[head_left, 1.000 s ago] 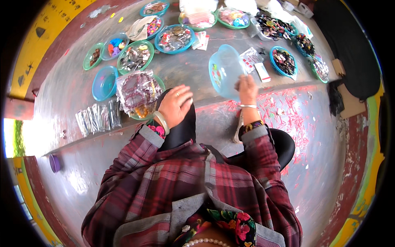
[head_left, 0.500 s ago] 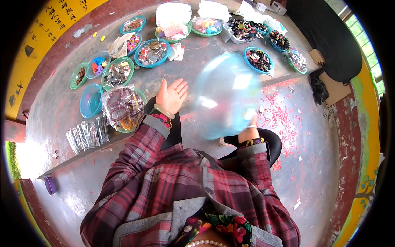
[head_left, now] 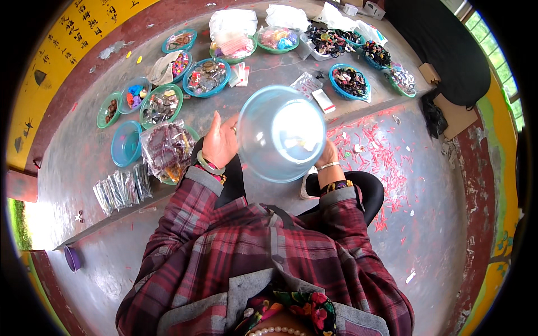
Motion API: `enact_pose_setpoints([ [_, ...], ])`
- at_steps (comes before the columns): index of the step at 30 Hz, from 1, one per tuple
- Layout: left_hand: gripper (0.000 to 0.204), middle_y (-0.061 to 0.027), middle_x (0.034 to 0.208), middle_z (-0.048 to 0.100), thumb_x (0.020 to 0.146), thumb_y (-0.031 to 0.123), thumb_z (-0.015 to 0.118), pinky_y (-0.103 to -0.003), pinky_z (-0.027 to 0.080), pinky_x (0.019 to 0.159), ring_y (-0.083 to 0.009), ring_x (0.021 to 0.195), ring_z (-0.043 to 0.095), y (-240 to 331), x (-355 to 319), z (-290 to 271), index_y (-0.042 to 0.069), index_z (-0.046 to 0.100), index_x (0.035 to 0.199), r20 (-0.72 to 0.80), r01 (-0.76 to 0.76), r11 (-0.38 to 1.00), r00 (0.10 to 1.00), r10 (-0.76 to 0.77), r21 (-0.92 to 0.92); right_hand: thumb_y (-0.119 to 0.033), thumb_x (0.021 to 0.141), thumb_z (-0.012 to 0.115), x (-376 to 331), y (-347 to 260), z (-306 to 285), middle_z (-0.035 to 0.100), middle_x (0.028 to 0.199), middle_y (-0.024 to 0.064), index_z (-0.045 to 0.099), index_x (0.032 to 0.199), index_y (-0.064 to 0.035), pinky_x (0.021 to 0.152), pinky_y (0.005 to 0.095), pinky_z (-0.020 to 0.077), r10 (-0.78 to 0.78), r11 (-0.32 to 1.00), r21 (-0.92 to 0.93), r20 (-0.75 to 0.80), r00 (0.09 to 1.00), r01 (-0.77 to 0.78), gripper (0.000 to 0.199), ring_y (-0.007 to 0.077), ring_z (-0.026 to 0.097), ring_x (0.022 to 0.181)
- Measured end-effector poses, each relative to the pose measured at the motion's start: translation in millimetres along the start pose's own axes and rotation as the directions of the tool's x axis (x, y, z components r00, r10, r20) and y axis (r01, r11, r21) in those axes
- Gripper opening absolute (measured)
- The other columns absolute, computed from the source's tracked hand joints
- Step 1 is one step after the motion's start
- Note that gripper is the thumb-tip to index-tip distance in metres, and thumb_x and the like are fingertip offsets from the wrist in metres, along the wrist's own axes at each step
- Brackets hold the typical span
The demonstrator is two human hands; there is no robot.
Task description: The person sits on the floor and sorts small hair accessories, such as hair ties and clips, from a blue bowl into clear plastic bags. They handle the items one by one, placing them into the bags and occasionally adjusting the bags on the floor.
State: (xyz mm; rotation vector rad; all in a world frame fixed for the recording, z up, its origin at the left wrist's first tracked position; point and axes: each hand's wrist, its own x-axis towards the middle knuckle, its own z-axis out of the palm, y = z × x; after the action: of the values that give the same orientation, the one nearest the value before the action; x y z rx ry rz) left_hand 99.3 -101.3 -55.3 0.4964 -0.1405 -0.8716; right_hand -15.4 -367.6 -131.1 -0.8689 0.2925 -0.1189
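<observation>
Head view: holding the clear blue bowl [head_left: 260, 140] up between both hands, over the edge of the ledge [head_left: 269, 70]; half a second ago blurred and apart from the left hand [head_left: 218, 147], now sharp and right up beside it, so probably steadier to handle; gripping the right edge with the right hand [head_left: 327, 154], with fingertips hidden and pinch impossible to tell; spreading the left thumb upward, with the other fingers partly behind the left edge; cannot tell whether touching; near red scraps [head_left: 372, 145] on the floor [head_left: 437, 235].
</observation>
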Motion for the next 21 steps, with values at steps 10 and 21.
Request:
enact_pose_setpoints([
  [10,0.069,-0.0182,0.124,0.041,0.089,0.051,0.026,-0.039,0.027,0.099,-0.0286,0.116,0.038,1,-4,5,-0.007,0.029,0.126,0.029,0.0,1.0,1.0,0.001,-0.028,-0.027,0.088,0.043,-5,0,-7,0.059,0.099,0.0144,0.05,0.11,0.0018,0.079,0.0364,0.047,0.082,0.89,0.436,0.132,0.988,-0.132,0.037,0.0251,0.058,0.087],
  [21,0.078,-0.0187,0.135,0.024,0.082,0.053,0.046,-0.038,0.019,0.103,-0.026,0.126,0.022,1,-6,-9,-0.001,0.02,0.132,-0.241,0.033,0.972,0.97,0.025,0.233,-0.015,0.084,0.053,-33,-45,66,0.059,0.082,0.0047,0.055,0.09,-0.0046,0.062,0.0304,0.0461,-0.536,0.661,-0.583,0.076,0.841,0.473,0.012,0.0165,0.056,0.072],
])
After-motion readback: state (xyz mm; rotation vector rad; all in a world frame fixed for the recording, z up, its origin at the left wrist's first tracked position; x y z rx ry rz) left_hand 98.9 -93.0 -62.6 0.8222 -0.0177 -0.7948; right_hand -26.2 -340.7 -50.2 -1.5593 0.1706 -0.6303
